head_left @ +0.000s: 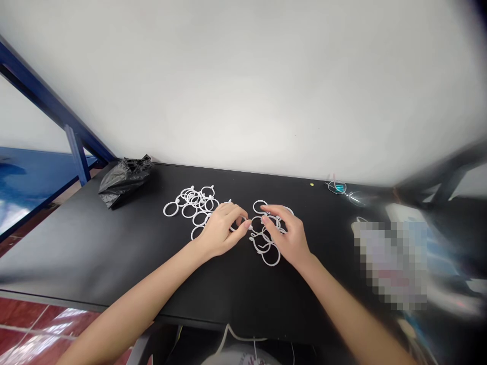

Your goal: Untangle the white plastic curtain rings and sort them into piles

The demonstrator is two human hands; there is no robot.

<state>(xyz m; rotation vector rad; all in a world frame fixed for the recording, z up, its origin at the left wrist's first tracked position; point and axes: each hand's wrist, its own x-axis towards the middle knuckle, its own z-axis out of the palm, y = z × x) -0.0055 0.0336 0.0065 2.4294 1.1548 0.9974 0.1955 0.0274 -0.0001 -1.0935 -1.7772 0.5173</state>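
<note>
Several white plastic rings lie on a black table (114,253). One loose pile of rings (192,203) sits left of centre, and a second cluster of rings (266,243) lies under and beside my right hand. My left hand (222,230) rests between the two groups with its fingers curled, thumb and fingertips pinched near a ring at the cluster's edge. My right hand (287,235) lies palm down over the right cluster, fingers bent onto the rings. What each hand actually grips is partly hidden by the fingers.
A crumpled black plastic bag (124,177) sits at the table's back left. A small clear object with a teal part (338,187) lies at the back right, near a blurred patch. A white wall rises behind; blue metal framing (76,147) stands left.
</note>
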